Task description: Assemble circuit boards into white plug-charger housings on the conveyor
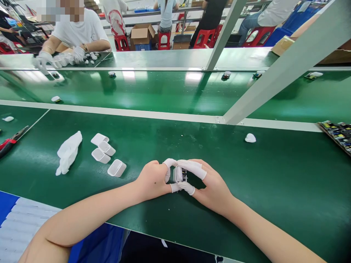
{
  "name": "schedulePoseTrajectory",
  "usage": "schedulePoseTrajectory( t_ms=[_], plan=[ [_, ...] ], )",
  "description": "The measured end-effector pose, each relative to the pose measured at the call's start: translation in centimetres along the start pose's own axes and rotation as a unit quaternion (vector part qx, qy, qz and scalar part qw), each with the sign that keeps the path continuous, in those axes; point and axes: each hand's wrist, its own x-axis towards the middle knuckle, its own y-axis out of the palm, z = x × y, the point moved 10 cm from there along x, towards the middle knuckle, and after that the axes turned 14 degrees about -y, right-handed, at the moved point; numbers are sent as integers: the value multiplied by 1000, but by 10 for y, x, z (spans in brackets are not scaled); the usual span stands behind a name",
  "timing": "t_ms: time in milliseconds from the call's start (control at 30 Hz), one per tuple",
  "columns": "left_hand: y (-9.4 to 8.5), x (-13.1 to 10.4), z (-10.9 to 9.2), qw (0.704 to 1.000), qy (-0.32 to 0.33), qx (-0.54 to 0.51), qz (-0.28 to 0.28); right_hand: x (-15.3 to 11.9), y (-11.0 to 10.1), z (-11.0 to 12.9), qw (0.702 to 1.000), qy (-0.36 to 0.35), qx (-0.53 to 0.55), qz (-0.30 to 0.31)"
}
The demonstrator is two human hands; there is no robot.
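Between my two hands, just above the green table, is a small white plastic housing (177, 174) with a dark circuit board (184, 175) at its right side. My left hand (156, 179) grips the housing from the left, thumb below and a bent finger above. My right hand (210, 182) pinches the circuit board from the right, fingers on top and thumb underneath. White finger covers are on the fingertips of both hands. Several white open housings (117, 168) lie left of my hands, beside a crumpled white glove or bag (69, 152).
Red-handled pliers (12, 142) lie at the far left. A white piece (250, 138) and a tray of circuit boards (337, 133) are on the right. A slanted metal post (276, 69) rises beyond my hands. Across the green conveyor (164, 91), a person (78, 33) handles white parts.
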Motion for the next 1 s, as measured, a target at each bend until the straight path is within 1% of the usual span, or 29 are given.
schedulePoseTrajectory(
  t_ms=[100,300,367,433,533,633,733,800,900,1000],
  plan=[
    [0,0,0,1000,0,-5,5,1,-1,2,1000,-13,10,-5],
    [-2,-1,-1,1000,10,-24,6,-1,-22,23,990,-117,-44,-71],
    [-1,-1,-1,999,12,-36,13,-1,-24,30,985,-152,-49,-71],
    [-1,-1,-1,999,13,-43,15,0,-22,32,982,-168,-51,-64],
    [0,-1,-1,999,13,-42,16,3,-18,28,986,-151,-40,-54],
    [-1,-1,-2,999,15,-39,13,5,-11,19,994,-102,-22,-36],
    [-2,-1,-2,999,23,-30,-4,5,-6,14,998,-63,-11,-25],
    [-4,-3,-4,999,37,-32,-20,6,-5,15,998,-60,0,-21],
    [-9,-6,-7,995,61,-56,-50,6,-5,18,997,-74,10,-21],
    [-13,-7,-8,993,70,-68,-59,5,-7,21,995,-90,10,-30]
  ],
)
